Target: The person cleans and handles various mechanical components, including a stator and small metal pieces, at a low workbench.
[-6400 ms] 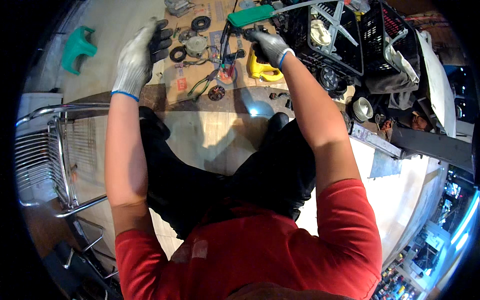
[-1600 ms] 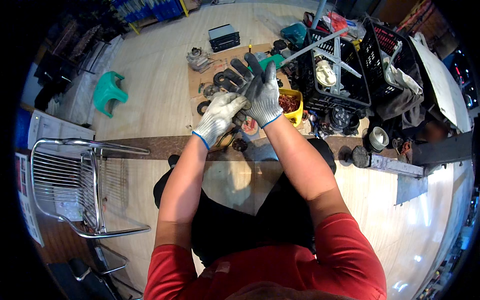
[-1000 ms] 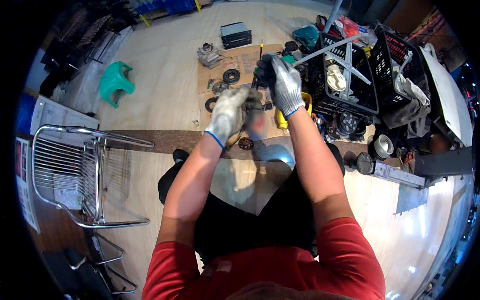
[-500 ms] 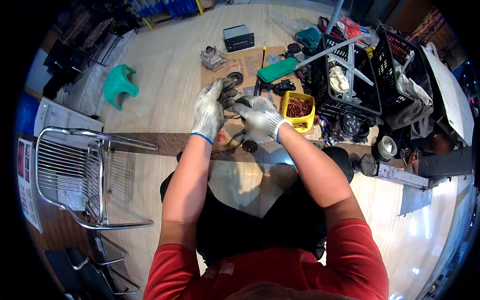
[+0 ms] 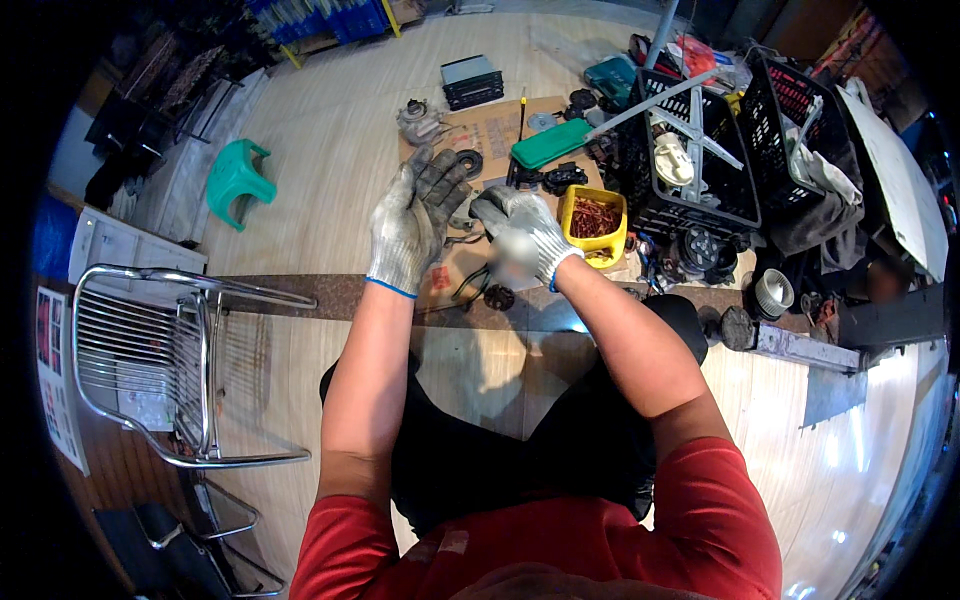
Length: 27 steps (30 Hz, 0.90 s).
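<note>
My left hand (image 5: 410,215), in a white knit work glove with dark, grimy fingers, is spread over the cardboard (image 5: 492,135) with nothing in it. To its right, my right hand (image 5: 525,235) wears the same kind of glove. Its fingers are curled inward, and what they hold, if anything, is hidden. A small greyish part (image 5: 462,214) shows between the two hands; I cannot tell whether the right fingers touch it. Just beyond lies a dark ring-shaped part (image 5: 468,162). Nearer my knees are a black cable (image 5: 468,283) and a round black part (image 5: 498,297).
A yellow tub (image 5: 594,250) of copper-coloured pieces stands right of my right hand. Beyond are a green-lidded case (image 5: 552,143), a metal housing (image 5: 420,122) and stacked dark boxes (image 5: 472,82). Black crates (image 5: 690,205) fill the right. A metal chair (image 5: 145,350) and green stool (image 5: 238,182) stand left.
My left hand has come away from the right and opened, shifting slightly left with its fingers spread. My right hand stays nearly in place.
</note>
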Tool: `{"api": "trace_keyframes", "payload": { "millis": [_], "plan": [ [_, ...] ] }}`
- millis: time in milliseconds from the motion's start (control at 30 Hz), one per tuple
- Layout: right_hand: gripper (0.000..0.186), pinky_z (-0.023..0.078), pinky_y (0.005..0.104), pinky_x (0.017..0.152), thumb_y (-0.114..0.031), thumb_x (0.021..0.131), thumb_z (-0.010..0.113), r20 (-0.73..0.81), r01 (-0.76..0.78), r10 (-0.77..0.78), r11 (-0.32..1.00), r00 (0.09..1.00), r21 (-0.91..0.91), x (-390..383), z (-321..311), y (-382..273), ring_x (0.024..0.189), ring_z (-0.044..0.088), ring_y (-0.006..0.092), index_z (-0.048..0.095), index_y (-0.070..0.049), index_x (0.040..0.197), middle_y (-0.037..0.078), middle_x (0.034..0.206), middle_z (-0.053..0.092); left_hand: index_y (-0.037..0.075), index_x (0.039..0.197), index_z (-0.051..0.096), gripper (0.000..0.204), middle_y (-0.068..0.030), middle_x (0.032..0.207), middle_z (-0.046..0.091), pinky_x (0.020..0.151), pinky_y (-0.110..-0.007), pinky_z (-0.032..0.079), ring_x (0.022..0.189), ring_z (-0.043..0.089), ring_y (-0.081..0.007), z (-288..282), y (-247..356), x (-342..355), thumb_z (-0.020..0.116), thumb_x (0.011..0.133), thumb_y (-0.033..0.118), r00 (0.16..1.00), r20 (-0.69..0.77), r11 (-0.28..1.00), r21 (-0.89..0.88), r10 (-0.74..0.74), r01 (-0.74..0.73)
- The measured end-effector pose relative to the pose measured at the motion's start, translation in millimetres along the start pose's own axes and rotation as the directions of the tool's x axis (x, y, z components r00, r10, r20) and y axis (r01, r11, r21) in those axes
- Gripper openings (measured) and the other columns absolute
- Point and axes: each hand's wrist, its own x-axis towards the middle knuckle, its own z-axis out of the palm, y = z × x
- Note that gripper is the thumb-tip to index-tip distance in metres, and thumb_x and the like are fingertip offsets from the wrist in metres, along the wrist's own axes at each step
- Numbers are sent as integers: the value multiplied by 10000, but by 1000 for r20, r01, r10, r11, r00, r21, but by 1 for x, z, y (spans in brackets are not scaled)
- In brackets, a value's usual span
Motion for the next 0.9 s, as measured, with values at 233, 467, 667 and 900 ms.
{"api": "trace_keyframes", "payload": {
  "millis": [233, 467, 667, 900],
  "plan": [
    [489, 482, 433, 906, -245, 750, 643, -72, 25, -22, 998, 997, 53, -3, -2, -4, 1078, 587, 404, 613, -25, 1185, 253, 1144, 606, 15, 1336, 461, 387, -210, 1260, 549, 1015, -559, 469, 1151, 562, -377, -2, -6, 3, 452, 1024, 244, 998, 8, 995, 74, 61, -61],
    [331, 480, 450, 758, -287, 931, 503, -191, 33, 0, 984, 981, 172, -4, 4, -7, 898, 618, 413, 648, -2, 1015, 227, 973, 647, 14, 1230, 523, 305, -204, 1155, 600, 951, -580, 507, 1047, 616, -375, -9, -8, 7, 501, 1006, 218, 997, 1, 995, 64, 81, -81],
    [329, 482, 458, 766, -311, 920, 536, -114, -13, 34, 984, 993, 178, -4, -1, -6, 906, 616, 419, 650, -19, 1020, 232, 977, 648, 34, 1094, 567, 202, -179, 980, 658, 799, -511, 569, 901, 667, -334, -1, -3, 3, 512, 1001, 204, 995, -86, 997, 53, 57, -53],
    [348, 491, 502, 780, -356, 924, 543, -88, 91, -78, 984, 993, 156, -2, -5, 5, 914, 619, 430, 658, -43, 1022, 245, 962, 657, 31, 1052, 598, 196, -125, 856, 651, 653, -408, 566, 730, 655, -263, -5, -1, 2, 540, 990, 207, 998, -40, 998, 41, 53, -52]
  ]
}}
